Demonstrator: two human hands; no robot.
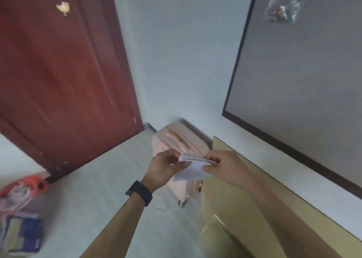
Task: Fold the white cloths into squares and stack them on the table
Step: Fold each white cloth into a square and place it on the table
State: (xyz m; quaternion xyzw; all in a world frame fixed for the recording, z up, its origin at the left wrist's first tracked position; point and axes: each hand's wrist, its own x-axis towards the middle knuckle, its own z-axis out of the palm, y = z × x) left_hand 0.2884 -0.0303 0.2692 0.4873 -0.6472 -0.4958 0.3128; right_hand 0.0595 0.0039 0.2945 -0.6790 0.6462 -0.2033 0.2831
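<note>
Above the pink suitcase (176, 140), both arms extend forward; left hand (166, 167) and right hand (221, 165) pinch the folded white cloth (194, 169), fingers clamped on its opposite edges.

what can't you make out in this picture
Head view:
- white cloth: blurred, ends covered by the left hand and right hand; fold count unclear.
- table: cut off by the right edge; no stack visible.
- pouch on the board: too small, blurred.
- bag: cut by left edge.
</note>
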